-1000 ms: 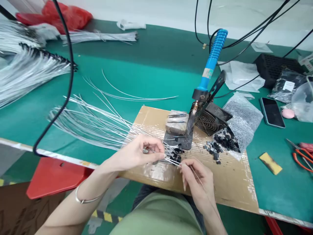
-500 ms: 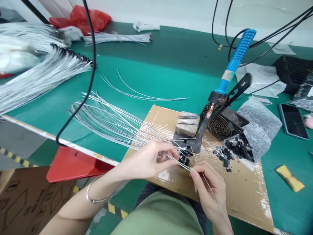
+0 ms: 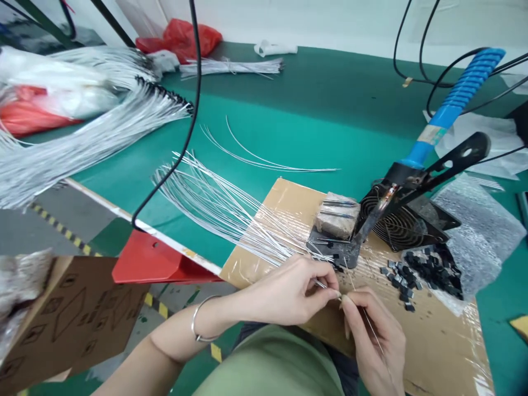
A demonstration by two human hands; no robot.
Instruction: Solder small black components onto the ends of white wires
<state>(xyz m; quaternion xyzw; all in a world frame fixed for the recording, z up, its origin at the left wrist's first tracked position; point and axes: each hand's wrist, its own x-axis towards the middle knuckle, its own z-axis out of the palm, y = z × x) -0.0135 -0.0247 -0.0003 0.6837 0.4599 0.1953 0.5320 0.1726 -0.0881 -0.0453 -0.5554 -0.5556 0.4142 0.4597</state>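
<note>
My left hand (image 3: pixel 305 289) is closed in a pinch on thin white wires (image 3: pixel 319 284), of which only a short piece shows between the fingers. Close against it, my right hand (image 3: pixel 377 330) pinches at the wire ends with thumb and forefinger; the tips are too small to make out. A thin silvery strand of solder wire (image 3: pixel 373 329) also runs through my right hand, sticking up past the fingers. Beyond the hands, a soldering iron with a blue handle (image 3: pixel 451 107) leans over a dark metal plate (image 3: pixel 348 253). Loose white wires (image 3: pixel 223 214) fan out to the left.
Small black connector pieces (image 3: pixel 400 280) lie right of my hands on the cardboard (image 3: pixel 437 341), by a clear plastic bag (image 3: pixel 487 236). Behind the iron stands a black fan (image 3: pixel 391 223). A black cable (image 3: pixel 193 110) hangs in front at left. Wire bundles (image 3: pixel 103 129) lie far left.
My left hand has slid along the wires to my right hand, so their fingertips now nearly meet. The view has turned slightly, shifting the bench things rightward.
</note>
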